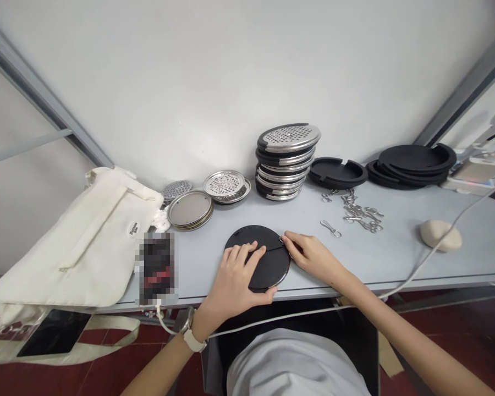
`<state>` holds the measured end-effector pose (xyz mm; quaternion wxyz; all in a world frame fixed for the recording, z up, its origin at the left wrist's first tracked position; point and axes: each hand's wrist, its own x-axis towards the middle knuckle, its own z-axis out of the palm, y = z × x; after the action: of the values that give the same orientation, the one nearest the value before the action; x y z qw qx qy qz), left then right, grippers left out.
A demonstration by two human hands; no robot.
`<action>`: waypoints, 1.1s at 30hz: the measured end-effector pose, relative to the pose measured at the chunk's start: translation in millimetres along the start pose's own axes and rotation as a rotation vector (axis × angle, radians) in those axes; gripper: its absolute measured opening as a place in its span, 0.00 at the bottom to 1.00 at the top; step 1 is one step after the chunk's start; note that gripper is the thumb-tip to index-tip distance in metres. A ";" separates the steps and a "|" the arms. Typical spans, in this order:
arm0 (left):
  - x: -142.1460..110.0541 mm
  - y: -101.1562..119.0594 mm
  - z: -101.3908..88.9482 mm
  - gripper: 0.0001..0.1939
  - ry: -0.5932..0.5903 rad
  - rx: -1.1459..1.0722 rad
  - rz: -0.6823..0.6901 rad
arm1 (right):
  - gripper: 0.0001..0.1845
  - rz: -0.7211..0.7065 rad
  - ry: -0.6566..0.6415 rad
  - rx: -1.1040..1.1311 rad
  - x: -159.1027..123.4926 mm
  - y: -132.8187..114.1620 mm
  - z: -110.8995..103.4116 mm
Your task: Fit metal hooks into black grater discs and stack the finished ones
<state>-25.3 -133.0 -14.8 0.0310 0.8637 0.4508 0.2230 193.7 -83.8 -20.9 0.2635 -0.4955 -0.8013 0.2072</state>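
Observation:
A round black disc (258, 258) with a thin straight slit across it and a metal rim along its lower right lies on the grey table top (379, 253). My left hand (237, 283), with a white-strapped watch (191, 333) on its wrist, presses down on the disc's lower left with the fingers spread over it. My right hand (309, 256) is at the disc's right edge, and its fingertips pinch a small metal clip (281, 240) there. The part of the clip under my fingers is hidden.
Behind the disc stand a stack of perforated steel plates (287, 138) and black slotted rings (337, 172). Loose metal hooks (357, 212) lie to the right. A cream cloth bag (82, 247) sits at the left, and a white cable (433, 250) crosses the table.

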 end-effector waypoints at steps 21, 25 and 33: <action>0.5 1.3 -0.2 0.34 0.012 -0.016 -0.001 | 0.18 0.001 -0.007 0.005 1.1 -1.4 -2.4; 0.3 1.0 -0.4 0.34 0.004 -0.024 -0.008 | 0.19 0.006 -0.002 -0.008 0.2 -0.7 -1.5; 0.5 1.1 -1.4 0.35 0.001 -0.024 -0.006 | 0.19 0.003 -0.023 -0.023 0.8 -0.1 -1.7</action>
<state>-24.8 -133.5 -13.0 0.0418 0.8617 0.4510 0.2287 194.4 -83.1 -19.3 0.2481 -0.4975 -0.8058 0.2040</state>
